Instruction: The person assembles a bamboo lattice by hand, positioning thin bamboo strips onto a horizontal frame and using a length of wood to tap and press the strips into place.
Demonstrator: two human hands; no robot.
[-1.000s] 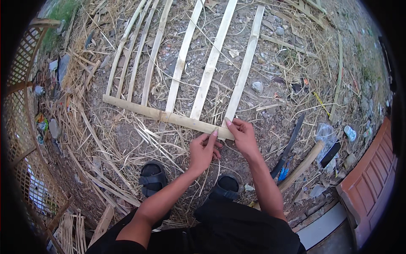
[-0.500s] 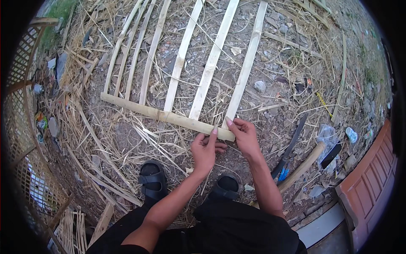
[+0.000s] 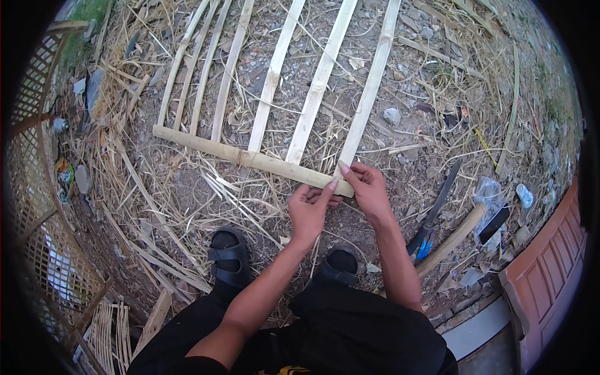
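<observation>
A pale split-bamboo crosspiece [image 3: 256, 160] lies across the near ends of several long bamboo slats on the ground. My left hand [image 3: 309, 212] pinches it near its right end, thumb on top and fingers curled beneath. My right hand [image 3: 372, 194] is closed at the near end of the rightmost slat [image 3: 369, 94], its thumb pressing where the slat meets the crosspiece. Both thumbs are close together there. The undersides of the pieces and some of my fingertips are hidden.
Straw-like bamboo shavings [image 3: 231, 200] litter the dirt. Right of my right arm lie a long dark blade [image 3: 442, 194], a thick wooden handle [image 3: 453, 240] and a clear plastic bag [image 3: 489, 194]. A woven lattice [image 3: 59, 244] stands at the left, a brown panel [image 3: 544, 269] at the right.
My left thumb has slid right along the crosspiece, nearer its end and my right thumb. My right hand keeps its hold. The whole view has shifted slightly.
</observation>
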